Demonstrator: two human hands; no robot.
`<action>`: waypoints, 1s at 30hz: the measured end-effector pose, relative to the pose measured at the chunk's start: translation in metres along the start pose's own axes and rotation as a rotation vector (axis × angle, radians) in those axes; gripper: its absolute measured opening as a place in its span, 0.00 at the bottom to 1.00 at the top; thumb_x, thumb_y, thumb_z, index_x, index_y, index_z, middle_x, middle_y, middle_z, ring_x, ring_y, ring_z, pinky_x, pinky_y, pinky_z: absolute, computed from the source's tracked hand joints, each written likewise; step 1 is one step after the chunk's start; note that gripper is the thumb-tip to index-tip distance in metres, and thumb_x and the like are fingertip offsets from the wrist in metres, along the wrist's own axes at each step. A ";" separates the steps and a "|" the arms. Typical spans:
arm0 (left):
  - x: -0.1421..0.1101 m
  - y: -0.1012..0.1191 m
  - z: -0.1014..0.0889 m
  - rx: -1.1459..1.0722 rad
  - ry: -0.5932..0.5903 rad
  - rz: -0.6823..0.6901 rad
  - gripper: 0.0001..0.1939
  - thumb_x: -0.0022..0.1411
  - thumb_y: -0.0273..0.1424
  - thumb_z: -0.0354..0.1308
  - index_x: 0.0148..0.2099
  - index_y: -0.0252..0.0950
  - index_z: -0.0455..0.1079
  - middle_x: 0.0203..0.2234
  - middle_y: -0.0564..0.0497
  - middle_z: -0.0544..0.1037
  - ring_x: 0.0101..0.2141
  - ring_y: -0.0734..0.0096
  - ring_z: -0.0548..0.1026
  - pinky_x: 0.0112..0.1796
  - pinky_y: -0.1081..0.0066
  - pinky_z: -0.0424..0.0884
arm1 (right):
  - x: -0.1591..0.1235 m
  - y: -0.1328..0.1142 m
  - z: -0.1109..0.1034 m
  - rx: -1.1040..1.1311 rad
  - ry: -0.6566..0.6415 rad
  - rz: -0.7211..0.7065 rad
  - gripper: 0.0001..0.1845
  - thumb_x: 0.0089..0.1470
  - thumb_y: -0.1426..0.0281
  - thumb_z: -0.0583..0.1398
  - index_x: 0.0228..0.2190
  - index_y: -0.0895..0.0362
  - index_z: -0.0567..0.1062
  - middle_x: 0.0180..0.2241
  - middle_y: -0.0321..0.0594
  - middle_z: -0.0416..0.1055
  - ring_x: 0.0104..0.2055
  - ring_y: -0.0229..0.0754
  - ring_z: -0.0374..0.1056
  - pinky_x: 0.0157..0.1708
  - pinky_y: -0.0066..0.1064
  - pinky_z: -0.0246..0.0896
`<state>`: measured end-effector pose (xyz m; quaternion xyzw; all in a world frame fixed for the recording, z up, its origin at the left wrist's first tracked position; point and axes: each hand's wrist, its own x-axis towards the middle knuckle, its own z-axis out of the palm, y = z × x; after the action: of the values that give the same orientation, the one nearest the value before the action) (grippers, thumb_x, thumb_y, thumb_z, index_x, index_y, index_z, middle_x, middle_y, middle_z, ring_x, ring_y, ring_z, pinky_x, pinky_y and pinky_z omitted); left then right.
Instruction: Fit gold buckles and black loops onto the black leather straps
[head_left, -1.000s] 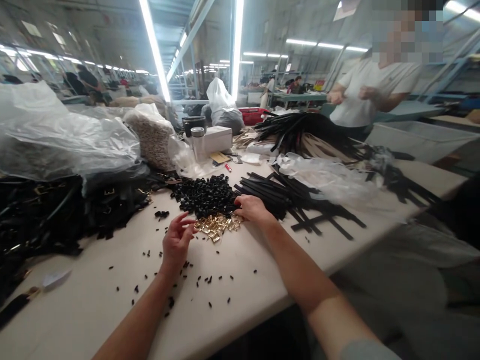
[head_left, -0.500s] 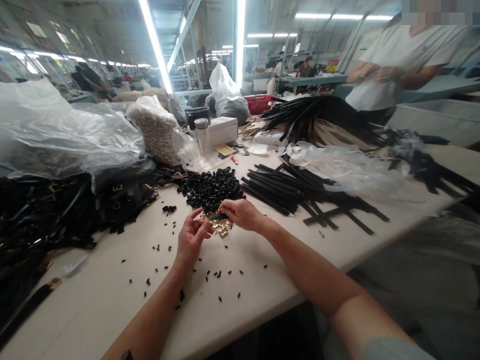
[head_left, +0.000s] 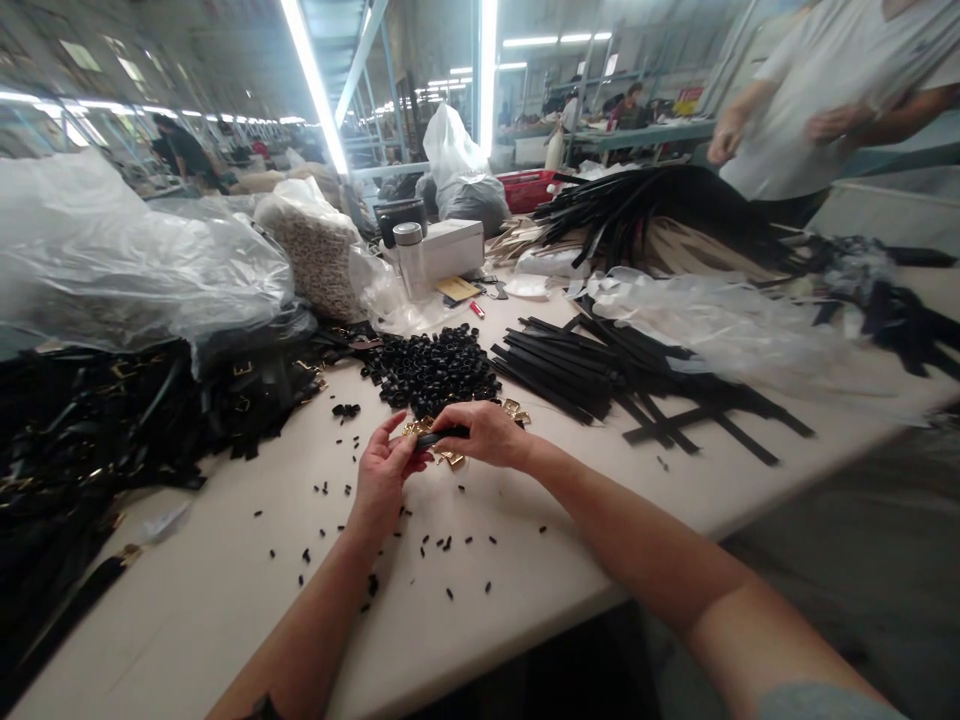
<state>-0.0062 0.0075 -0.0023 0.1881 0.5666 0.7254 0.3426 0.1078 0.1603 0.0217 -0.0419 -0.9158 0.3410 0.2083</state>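
My left hand [head_left: 382,472] and my right hand [head_left: 486,434] meet over a small heap of gold metal buckles [head_left: 450,456] on the pale table [head_left: 525,540]. Both pinch the same short black strap piece [head_left: 442,436], one at each end. Just behind them lies a pile of small black loops [head_left: 433,368]. To the right of that pile is a stack of long black straps [head_left: 600,365].
Tiny black bits [head_left: 442,545] litter the table near me. Black straps with buckles [head_left: 112,420] are heaped at the left under clear plastic bags [head_left: 127,260]. A white box [head_left: 450,247] and a canister [head_left: 409,260] stand behind. A person in a white shirt [head_left: 832,90] stands far right.
My right hand left the black loops and came toward my left hand. Both hands now grip a black strap piece over the gold buckles. The view tilted slightly.
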 end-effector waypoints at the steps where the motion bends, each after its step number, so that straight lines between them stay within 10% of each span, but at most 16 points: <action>1: 0.000 0.000 0.000 -0.008 0.006 -0.002 0.33 0.51 0.39 0.67 0.57 0.35 0.62 0.27 0.52 0.78 0.24 0.73 0.76 0.26 0.76 0.70 | 0.000 0.000 0.002 0.024 0.007 0.009 0.08 0.51 0.67 0.65 0.35 0.56 0.77 0.32 0.35 0.76 0.32 0.34 0.69 0.33 0.23 0.57; 15: -0.004 0.003 0.002 -0.053 -0.045 0.071 0.27 0.56 0.43 0.62 0.55 0.37 0.65 0.31 0.50 0.78 0.30 0.71 0.77 0.30 0.74 0.72 | 0.000 -0.008 -0.004 0.058 0.184 0.018 0.04 0.52 0.69 0.63 0.30 0.57 0.73 0.26 0.33 0.72 0.26 0.33 0.64 0.28 0.24 0.56; 22: -0.018 0.007 0.014 0.333 -0.229 0.319 0.27 0.48 0.32 0.69 0.52 0.39 0.70 0.46 0.44 0.76 0.49 0.56 0.73 0.49 0.59 0.68 | -0.005 -0.038 -0.015 0.778 0.357 -0.056 0.14 0.62 0.57 0.53 0.37 0.55 0.70 0.36 0.40 0.74 0.36 0.38 0.72 0.40 0.33 0.69; 30: -0.021 -0.002 0.016 0.484 -0.348 0.244 0.09 0.55 0.35 0.64 0.39 0.38 0.77 0.34 0.47 0.80 0.36 0.61 0.77 0.43 0.61 0.71 | 0.002 -0.038 0.006 1.296 0.431 0.148 0.16 0.56 0.55 0.59 0.37 0.54 0.69 0.38 0.39 0.76 0.39 0.41 0.74 0.46 0.39 0.70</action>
<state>0.0197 0.0038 0.0034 0.4516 0.6289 0.5624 0.2902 0.1060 0.1273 0.0426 -0.0382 -0.4599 0.8173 0.3451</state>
